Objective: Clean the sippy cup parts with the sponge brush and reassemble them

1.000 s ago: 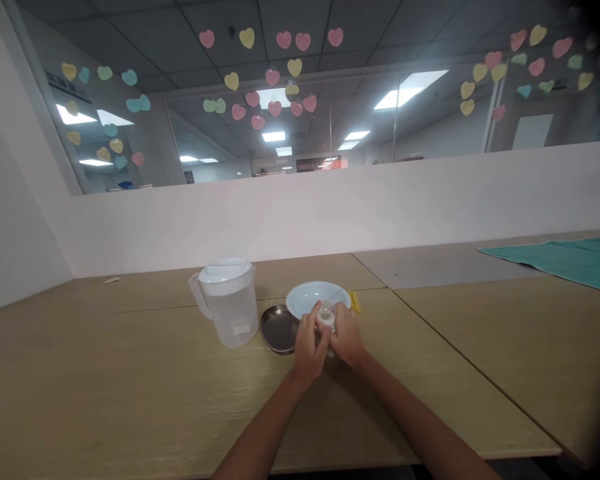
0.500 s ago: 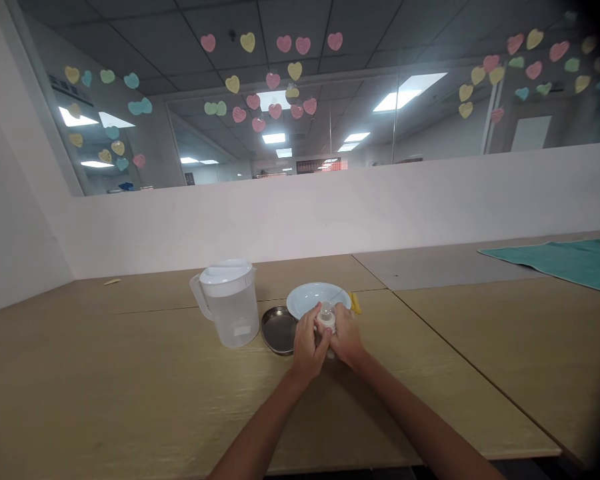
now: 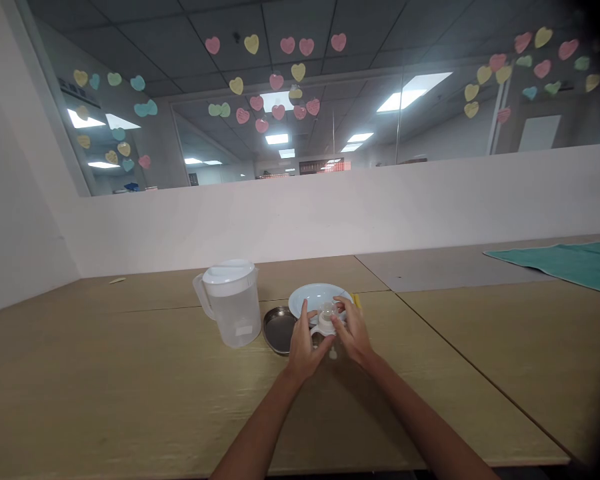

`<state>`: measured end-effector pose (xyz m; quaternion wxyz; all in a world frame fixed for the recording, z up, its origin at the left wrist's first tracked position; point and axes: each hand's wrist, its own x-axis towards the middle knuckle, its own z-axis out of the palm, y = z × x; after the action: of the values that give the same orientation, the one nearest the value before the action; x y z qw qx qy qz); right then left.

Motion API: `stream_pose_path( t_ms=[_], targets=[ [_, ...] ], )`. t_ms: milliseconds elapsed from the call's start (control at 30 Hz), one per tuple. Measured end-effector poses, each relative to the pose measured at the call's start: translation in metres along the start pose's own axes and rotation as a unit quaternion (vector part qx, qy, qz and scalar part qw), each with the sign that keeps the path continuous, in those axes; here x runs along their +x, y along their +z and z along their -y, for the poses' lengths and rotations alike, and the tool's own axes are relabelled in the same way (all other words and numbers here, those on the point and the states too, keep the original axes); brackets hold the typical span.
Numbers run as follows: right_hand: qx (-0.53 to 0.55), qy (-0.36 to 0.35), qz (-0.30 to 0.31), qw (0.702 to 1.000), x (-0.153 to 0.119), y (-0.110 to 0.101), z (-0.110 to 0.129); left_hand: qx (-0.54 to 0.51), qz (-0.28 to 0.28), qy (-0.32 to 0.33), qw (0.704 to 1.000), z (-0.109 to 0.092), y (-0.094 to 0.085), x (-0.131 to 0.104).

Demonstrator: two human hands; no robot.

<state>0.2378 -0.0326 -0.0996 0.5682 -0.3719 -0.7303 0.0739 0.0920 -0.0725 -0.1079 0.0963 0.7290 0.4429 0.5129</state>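
Between my hands is a small baby bottle (image 3: pixel 326 325) with a white collar, a white side handle and a clear domed top. My left hand (image 3: pixel 303 347) is curled around its left side, the thumb across the front near the handle. My right hand (image 3: pixel 354 332) grips it from the right, thumb and fingers at the collar and clear top. The bottle's lower part is mostly hidden. Just behind it sits a pale blue-white bowl (image 3: pixel 305 293). A shallow metal dish (image 3: pixel 279 329) lies left of my left hand, partly covered by it.
A clear plastic pitcher (image 3: pixel 237 313) with a white lid stands left of the dish. Something yellow (image 3: pixel 357 303) is by the bowl's right edge. A green cloth (image 3: pixel 570 263) lies at the far right of the wooden table (image 3: pixel 130 387), below a white wall (image 3: pixel 280 220).
My fingers have loosened and spread somewhat around the bottle, so its collar and side handle show more. The right hand has shifted slightly right. The view has moved a little.
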Motion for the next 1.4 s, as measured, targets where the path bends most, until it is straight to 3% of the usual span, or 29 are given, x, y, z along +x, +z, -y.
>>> stream_pose_path(
  t_ms=[200, 400, 567, 767, 1000, 1133, 1200, 1400],
  targets=[
    [0.010, 0.020, 0.018, 1.000, 0.001, 0.005, 0.002, 0.112, 0.022, 0.024, 0.993, 0.005, 0.007, 0.003],
    [0.010, 0.050, 0.010, 0.999, 0.003, 0.003, 0.004, 0.114, 0.017, 0.046, 0.992, -0.002, 0.007, 0.004],
    [0.021, 0.032, -0.007, 0.999, 0.001, 0.007, 0.003, 0.122, 0.014, 0.047, 0.991, -0.002, 0.004, 0.005],
    [0.088, 0.059, -0.082, 0.991, -0.002, 0.006, 0.002, 0.129, 0.014, 0.029, 0.991, -0.005, 0.003, 0.005],
    [0.046, -0.006, -0.144, 0.989, -0.005, 0.009, 0.008, 0.133, 0.013, 0.030, 0.991, -0.008, 0.002, 0.005],
    [0.055, 0.036, -0.242, 0.968, 0.002, 0.001, 0.009, 0.145, -0.008, 0.044, 0.988, -0.004, 0.003, 0.005],
    [0.061, 0.067, -0.258, 0.962, 0.007, -0.003, 0.005, 0.149, -0.008, 0.039, 0.988, -0.003, 0.004, 0.004],
    [0.082, 0.116, -0.133, 0.981, 0.013, 0.006, -0.023, 0.141, 0.014, 0.019, 0.990, -0.003, 0.003, 0.004]
  ],
)
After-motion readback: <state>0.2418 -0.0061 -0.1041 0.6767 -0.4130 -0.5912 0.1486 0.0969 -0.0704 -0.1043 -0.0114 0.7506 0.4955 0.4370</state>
